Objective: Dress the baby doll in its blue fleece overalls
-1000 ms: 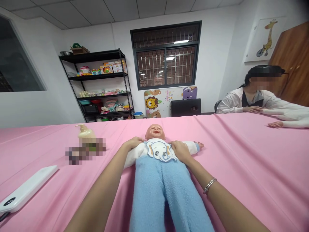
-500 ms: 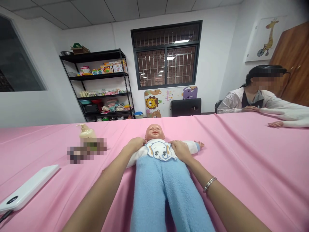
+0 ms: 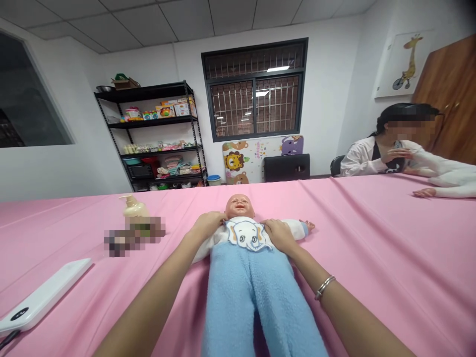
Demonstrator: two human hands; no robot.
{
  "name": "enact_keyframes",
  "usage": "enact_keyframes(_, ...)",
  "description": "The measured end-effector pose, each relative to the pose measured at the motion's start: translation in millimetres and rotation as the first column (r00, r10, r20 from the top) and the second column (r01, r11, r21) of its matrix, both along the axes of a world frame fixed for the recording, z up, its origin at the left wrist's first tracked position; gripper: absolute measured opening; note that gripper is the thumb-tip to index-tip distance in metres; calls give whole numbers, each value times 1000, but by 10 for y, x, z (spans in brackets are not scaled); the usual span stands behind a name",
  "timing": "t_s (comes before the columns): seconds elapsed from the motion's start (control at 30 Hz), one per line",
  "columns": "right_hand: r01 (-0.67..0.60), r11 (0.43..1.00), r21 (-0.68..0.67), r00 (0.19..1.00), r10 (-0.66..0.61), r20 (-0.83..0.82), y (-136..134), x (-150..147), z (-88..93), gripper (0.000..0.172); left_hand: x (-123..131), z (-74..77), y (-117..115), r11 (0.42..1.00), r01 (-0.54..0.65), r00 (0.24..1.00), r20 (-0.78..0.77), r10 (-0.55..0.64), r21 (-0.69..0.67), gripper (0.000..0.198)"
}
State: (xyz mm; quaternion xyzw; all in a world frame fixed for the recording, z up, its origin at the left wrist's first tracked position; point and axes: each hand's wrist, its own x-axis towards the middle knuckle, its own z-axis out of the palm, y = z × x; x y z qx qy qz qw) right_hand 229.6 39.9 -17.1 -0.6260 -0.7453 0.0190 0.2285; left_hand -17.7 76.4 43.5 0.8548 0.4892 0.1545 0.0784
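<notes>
A baby doll [image 3: 240,292] lies on its back with its head away from me. It wears a white top with an elephant bib front [image 3: 247,235] and fluffy blue trousers. My left hand [image 3: 208,225] is closed over the doll's shoulder on the left side, fingertips beside the neck. On the other shoulder, my right hand [image 3: 279,235] grips the top by the bib's edge, fingers curled. The doll's arm on the right stretches out sideways, its small hand [image 3: 309,226] bare. Parts of both my fingertips are hidden in the cloth.
Pink cloth [image 3: 372,258] covers the table. To the left stand a cream pump bottle [image 3: 134,206], a blurred-out item [image 3: 134,235] and a white power bank [image 3: 48,295] with a cable. A seated person [image 3: 366,153] is at the right, by another white-clothed doll [image 3: 451,176]. Behind is a black shelf [image 3: 148,121].
My hands stay at the doll's shoulders with hardly any shift. The view has tilted up slightly. The seated person's hand has risen from the table edge to chest height.
</notes>
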Motion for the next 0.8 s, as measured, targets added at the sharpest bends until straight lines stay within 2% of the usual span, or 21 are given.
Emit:
enact_keyframes(0.1,4,1000,5,1000,-4,-1,5,-9,-8,35,32,135,-85,977,146,956,-276,-99,156,20)
enact_keyframes(0.2,5,1000,22,1000,-5,-9,4,-21,-14,35,69,204,-144,958,210,908,-403,-116,197,19)
enact_keyframes(0.3,14,1000,21,1000,-13,-19,-3,-32,-10,35,85,239,-198,955,246,898,-409,-161,165,22)
enact_keyframes(0.43,20,1000,23,999,-20,-30,-23,-51,9,35,93,299,-273,947,290,922,-304,-238,140,32)
enact_keyframes(0.57,39,999,20,999,-38,-25,-32,-62,12,35,121,363,-283,940,328,914,-282,-291,92,29)
enact_keyframes(0.63,39,999,21,999,-39,-20,-29,-63,8,34,137,386,-252,936,342,888,-356,-290,89,25)
enact_keyframes(0.8,38,999,25,999,-38,-7,-27,-65,7,35,135,401,-150,936,307,775,-616,-141,173,17)
